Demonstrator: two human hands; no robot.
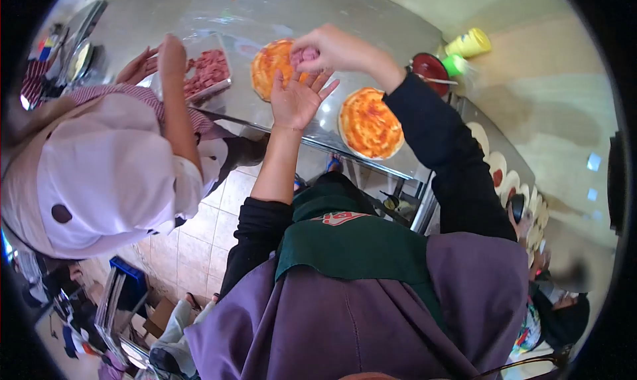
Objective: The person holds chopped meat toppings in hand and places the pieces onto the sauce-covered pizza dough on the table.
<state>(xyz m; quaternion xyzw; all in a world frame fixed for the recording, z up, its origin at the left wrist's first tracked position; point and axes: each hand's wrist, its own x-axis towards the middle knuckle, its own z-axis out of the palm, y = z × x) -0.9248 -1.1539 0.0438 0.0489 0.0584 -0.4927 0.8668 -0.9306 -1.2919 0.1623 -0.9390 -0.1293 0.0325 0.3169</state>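
Note:
My right hand [332, 47] is closed on a clump of pink diced meat [306, 56], above a pizza base [265, 67] spread with orange-red sauce. Just below it, my left hand [297, 100] is held palm up with the fingers spread, and nothing lies in it. Part of that pizza base is hidden behind both hands. A second sauced pizza base [371, 124] rests near the counter's front edge, to the right. Left of the first base stands a clear tub [227, 65] of pink diced meat, beside a co-worker's hands.
A co-worker in a pale head covering [106, 174] stands close on my left, arms over the metal counter [179, 11]. A dark red bowl [430, 71] with a spoon, a yellow bottle [470, 43] and a green-topped container [454, 65] are at the right. Several pale dough rounds [496, 162] line the right side.

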